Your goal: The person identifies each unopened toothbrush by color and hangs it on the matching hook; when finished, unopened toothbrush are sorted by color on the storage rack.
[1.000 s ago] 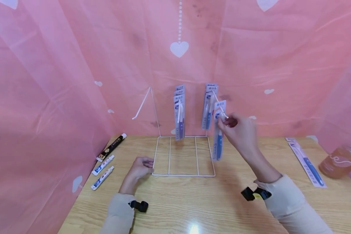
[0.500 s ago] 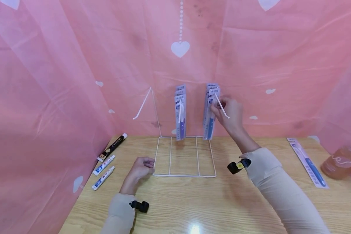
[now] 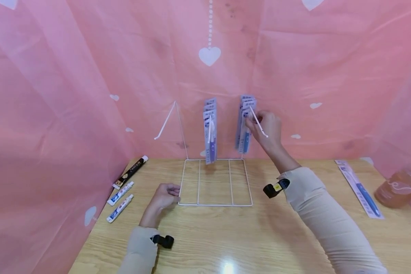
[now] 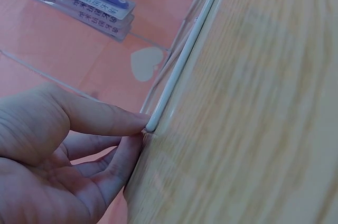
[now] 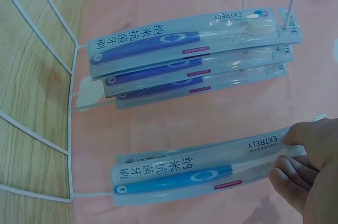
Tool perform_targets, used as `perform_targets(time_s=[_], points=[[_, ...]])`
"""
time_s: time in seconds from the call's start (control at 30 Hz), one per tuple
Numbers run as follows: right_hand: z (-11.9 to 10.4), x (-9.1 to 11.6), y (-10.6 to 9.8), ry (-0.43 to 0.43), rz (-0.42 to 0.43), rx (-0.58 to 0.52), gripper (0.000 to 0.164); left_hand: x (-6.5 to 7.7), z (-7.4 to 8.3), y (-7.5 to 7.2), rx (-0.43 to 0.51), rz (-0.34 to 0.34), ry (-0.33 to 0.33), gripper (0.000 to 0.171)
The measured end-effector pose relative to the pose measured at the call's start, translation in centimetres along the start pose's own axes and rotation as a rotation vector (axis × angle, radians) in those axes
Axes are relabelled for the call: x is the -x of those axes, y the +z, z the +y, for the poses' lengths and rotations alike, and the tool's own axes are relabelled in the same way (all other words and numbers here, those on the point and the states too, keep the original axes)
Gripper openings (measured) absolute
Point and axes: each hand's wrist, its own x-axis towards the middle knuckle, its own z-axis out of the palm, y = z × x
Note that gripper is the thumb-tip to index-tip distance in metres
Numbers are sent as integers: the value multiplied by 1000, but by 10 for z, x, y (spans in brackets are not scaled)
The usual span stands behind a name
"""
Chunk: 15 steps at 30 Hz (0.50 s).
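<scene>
In the head view, my left hand point(image 3: 164, 196) pinches the front left corner of a white wire display rack point(image 3: 215, 205). The left wrist view shows its thumb and fingers at the end of the rack's wire point(image 4: 177, 78). My right hand point(image 3: 270, 129) pinches the upper part of a packaged blue toothbrush point(image 3: 246, 142), hanging on the rack's right hook point(image 3: 258, 122) in front of other packs. In the right wrist view, thumb and fingers grip this blue toothbrush pack point(image 5: 174, 182) near its head. Several packaged purple toothbrushes point(image 3: 211, 150) hang on the middle hook.
The left hook point(image 3: 165, 121) carries nothing. A black toothpaste tube point(image 3: 130, 173) and two small white-and-blue tubes point(image 3: 120, 208) lie at the left. On the right are more packaged toothbrushes point(image 3: 361, 192) and an amber bottle point(image 3: 399, 186). A pink curtain point(image 3: 294, 76) hangs behind.
My right hand has moved the blue toothbrush pack back along the right hook, from near its tip to the packs behind. The left hand has stayed at the rack's corner.
</scene>
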Motion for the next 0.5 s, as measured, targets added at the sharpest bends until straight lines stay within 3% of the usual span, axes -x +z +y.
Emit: perform_targets(time_s=[0.1,0.23,0.5], points=[[-1,1,-5,-11,-27,-10,22,1,2,-2,-6,7,0,36],[-4,4,-24,24,-133,-20,27,2,2,-2,8,-6,-3,36],[-3,-1,-85,186,-234,153,61,1,0,-1,36,-18,4,36]])
